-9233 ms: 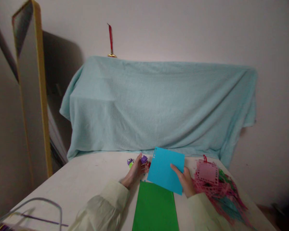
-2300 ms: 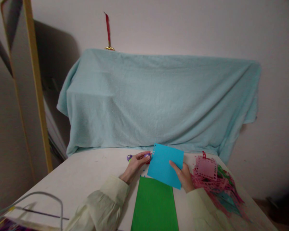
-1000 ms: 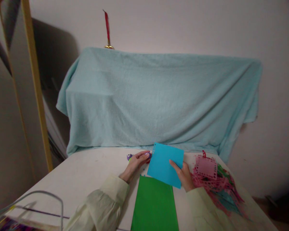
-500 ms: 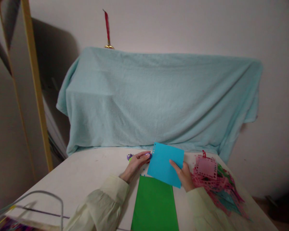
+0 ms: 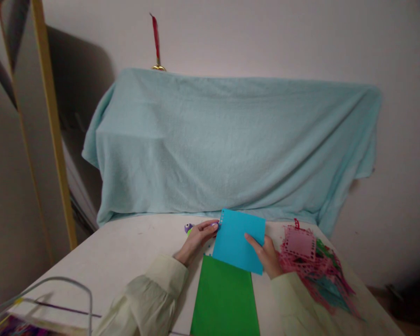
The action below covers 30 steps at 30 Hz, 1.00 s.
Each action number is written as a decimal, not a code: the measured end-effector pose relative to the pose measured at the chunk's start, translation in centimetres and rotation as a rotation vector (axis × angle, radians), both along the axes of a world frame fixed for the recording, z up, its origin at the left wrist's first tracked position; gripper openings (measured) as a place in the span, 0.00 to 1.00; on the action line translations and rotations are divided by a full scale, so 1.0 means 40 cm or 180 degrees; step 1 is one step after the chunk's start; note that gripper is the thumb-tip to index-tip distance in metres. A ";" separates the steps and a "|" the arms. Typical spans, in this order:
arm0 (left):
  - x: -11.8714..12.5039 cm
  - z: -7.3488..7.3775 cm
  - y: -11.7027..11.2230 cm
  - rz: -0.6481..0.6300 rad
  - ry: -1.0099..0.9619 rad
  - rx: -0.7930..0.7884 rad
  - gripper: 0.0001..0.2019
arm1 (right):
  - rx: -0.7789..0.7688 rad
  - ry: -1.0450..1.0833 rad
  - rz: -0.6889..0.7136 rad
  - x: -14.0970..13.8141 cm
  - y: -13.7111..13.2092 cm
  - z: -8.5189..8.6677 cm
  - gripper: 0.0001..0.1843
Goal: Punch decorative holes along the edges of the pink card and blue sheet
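Observation:
My right hand (image 5: 268, 252) holds a sheet of blue paper (image 5: 238, 240) at its right edge, thumb on top. Small holes run down the upper left edge of the sheet. My left hand (image 5: 200, 237) is closed around a small purple hole punch (image 5: 214, 225), mostly hidden by the fingers, against that holed edge. A purple and green piece with a googly eye (image 5: 188, 227) shows behind the left hand; whether it belongs to the punch I cannot tell. Tiny blue paper bits lie below the left hand. A green sheet (image 5: 226, 298) lies flat in front, its far edge near the blue paper.
On the right of the white table (image 5: 126, 252) lies a pile of pink, green and blue paper scraps (image 5: 318, 275), with a pink hole-edged piece (image 5: 300, 243) on top. A grey wire loop (image 5: 90, 303) stands front left. A light blue towel (image 5: 231, 144) hangs behind.
The blue paper has shifted slightly left and turned a little, moved by my right hand. My left hand and the hole punch have stayed nearly in place.

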<state>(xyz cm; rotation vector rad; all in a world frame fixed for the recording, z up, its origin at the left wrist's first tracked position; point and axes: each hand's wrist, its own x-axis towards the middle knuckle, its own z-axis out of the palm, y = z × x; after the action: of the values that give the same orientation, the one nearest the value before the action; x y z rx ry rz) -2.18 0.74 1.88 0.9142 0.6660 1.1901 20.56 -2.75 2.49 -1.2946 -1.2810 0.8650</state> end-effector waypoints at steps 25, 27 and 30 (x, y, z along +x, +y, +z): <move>0.003 0.005 0.000 0.0204 -0.0010 -0.0049 0.21 | -0.0040 -0.0077 0.0000 -0.004 -0.004 0.009 0.20; 0.001 0.004 0.000 0.0168 -0.0035 -0.0019 0.21 | -0.0042 -0.0049 -0.0018 -0.005 -0.004 0.010 0.20; 0.000 0.007 -0.002 0.0117 -0.0038 0.0018 0.20 | -0.0019 -0.0030 0.0012 -0.007 -0.004 0.013 0.20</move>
<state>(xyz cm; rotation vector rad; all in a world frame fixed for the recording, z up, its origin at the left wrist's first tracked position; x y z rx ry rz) -2.18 0.67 2.16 0.9023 0.6727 1.2297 20.29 -2.89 3.01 -1.3027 -1.2897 0.8669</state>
